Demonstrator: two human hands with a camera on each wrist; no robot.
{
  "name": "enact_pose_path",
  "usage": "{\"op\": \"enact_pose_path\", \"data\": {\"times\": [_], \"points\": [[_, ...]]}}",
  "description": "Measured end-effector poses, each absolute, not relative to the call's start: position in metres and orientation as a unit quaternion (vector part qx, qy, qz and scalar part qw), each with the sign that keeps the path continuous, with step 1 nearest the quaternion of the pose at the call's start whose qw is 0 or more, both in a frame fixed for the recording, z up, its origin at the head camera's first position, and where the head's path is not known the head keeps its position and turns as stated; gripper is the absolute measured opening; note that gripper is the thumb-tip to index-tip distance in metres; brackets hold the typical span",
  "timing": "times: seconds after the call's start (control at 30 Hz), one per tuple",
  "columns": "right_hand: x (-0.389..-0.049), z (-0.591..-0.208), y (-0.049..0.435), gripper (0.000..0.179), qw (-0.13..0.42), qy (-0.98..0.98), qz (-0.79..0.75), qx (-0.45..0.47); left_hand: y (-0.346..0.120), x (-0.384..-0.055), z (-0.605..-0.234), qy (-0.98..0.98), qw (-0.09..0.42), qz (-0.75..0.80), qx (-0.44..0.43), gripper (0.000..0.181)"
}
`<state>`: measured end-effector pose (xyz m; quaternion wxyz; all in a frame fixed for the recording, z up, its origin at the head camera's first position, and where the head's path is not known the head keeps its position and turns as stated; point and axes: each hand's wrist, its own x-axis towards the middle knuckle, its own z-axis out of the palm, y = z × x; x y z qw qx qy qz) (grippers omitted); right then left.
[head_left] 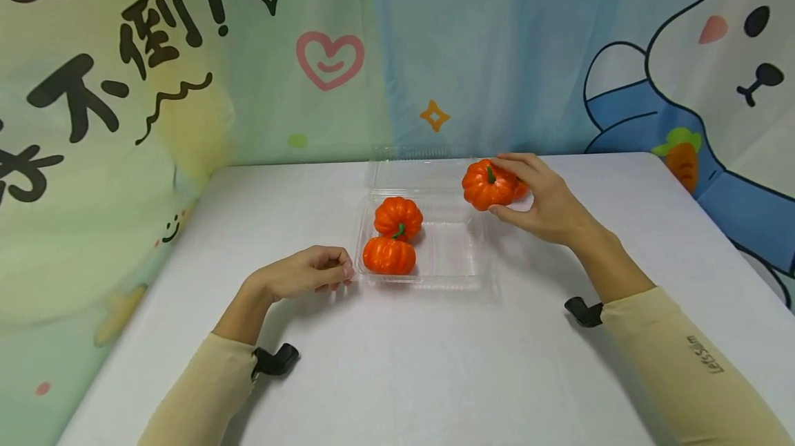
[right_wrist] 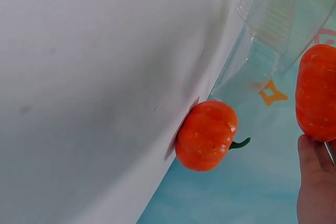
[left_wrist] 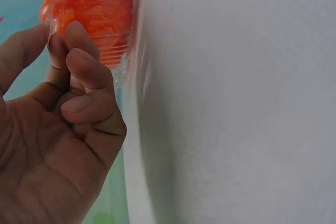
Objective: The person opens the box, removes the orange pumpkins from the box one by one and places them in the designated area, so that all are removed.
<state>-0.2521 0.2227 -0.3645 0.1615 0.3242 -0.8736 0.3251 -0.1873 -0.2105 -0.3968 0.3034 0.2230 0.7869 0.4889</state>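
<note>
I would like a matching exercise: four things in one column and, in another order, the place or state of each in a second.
Things
1. right hand
2. loose pumpkin
3. left hand
4. plastic box

Places or states
A. at the left side of the box
B. transparent, lid open
C. stands on the table, outside the box
D. grips another pumpkin

Pairs: 1-D, 2-C, 3-A, 4-B

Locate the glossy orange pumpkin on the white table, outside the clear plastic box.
In the head view, that pumpkin is right of the box, mostly hidden behind the right hand and its glossy orange pumpkin.
</note>
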Motion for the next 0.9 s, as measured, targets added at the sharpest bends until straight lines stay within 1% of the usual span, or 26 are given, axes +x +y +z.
{"op": "enact_pose_path", "data": {"times": [0.67,0.9], "points": [[-0.256,-0.381,0.251,0.073,0.168,-0.883,0.322,0.299,-0.212,-0.186,-0.394,0.789,0.309,0.484,0.219,0.019],[-0.256,-0.382,0.265,0.073,0.172,-0.895,0.310,0.271,-0.210,-0.189,-0.395,0.790,0.306,0.481,0.227,0.017]]}}
